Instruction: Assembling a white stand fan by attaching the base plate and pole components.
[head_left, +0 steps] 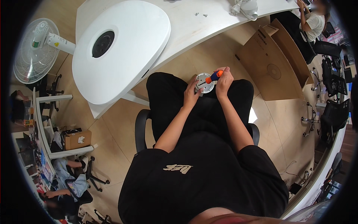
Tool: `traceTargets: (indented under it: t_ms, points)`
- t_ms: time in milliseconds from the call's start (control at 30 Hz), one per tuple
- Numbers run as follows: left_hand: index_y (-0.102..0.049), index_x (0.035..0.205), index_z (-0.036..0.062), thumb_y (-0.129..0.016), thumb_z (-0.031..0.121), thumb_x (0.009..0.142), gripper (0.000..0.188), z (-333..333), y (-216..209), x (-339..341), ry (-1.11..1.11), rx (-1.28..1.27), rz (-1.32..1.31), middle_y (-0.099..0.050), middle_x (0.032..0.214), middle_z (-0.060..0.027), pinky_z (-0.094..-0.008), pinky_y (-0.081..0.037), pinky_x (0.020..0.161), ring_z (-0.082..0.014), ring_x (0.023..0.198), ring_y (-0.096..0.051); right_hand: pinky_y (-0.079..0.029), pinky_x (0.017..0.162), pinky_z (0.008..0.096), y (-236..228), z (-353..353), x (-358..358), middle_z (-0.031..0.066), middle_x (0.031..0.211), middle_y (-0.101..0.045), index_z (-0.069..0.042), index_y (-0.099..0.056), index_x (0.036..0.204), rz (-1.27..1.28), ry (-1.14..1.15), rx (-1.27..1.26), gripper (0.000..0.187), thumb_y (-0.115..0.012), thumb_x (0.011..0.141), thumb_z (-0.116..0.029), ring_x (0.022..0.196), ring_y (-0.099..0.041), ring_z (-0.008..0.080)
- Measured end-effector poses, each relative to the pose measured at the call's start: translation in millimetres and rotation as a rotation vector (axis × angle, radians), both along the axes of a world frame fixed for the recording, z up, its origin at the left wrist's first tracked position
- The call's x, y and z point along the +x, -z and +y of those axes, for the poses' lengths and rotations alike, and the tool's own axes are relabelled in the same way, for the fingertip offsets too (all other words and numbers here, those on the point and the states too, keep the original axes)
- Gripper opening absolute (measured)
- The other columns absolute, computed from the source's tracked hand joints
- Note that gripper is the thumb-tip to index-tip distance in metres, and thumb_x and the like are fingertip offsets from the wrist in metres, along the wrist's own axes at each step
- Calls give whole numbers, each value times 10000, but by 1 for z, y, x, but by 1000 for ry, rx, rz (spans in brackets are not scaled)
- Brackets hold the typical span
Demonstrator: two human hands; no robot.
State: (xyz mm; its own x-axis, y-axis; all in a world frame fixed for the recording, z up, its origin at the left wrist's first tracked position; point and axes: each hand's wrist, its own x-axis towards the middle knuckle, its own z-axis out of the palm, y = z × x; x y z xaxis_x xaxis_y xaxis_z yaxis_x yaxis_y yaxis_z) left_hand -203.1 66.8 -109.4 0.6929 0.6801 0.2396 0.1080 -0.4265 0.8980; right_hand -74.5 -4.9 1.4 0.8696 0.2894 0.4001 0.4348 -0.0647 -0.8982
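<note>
I sit on a chair, and a small round white and grey part point(205, 83) rests on my lap between my knees. My left hand point(191, 93) holds this round part at its left side. My right hand point(224, 81) is closed around a screwdriver point(213, 77) with an orange and blue handle. The screwdriver's tip points down at the top of the round part. Both forearms reach forward over my black trousers.
A large white fan base point(119, 50) lies tilted on the white table point(194, 26), with two small screws point(201, 15) and a white cable bundle point(244, 8) further back. An open cardboard box point(274, 61) stands to my right. A white fan head point(35, 50) is at left. Other people sit at the far edges.
</note>
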Motion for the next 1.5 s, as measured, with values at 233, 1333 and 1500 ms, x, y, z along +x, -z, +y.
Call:
traceTargets:
  t_ms: [233,1333,1500]
  points:
    - [-602,1218,21,-786,146,814,461,0,1,0,-19,75,-18,-559,1376,-180,-406,-526,952,-366,1228,-576,-444,622,338,1,5,-4,120,698,-608,40,-629,745,-61,-51,53,533,-342,1076,-264,627,-564,222]
    - [-601,1213,18,-788,158,814,462,0,-1,-1,-23,113,-19,-550,1387,-181,-399,-518,960,-363,1237,-568,-447,622,336,-2,4,-4,112,691,-607,39,-632,736,-51,-44,55,552,-325,1088,-254,621,-562,215]
    - [-601,1212,16,-768,170,832,443,0,-5,0,7,95,13,-521,1424,-174,-412,-515,980,-362,1261,-551,-450,618,342,-3,3,-2,122,683,-589,28,-636,744,-66,-47,41,517,-346,1076,-241,611,-566,235]
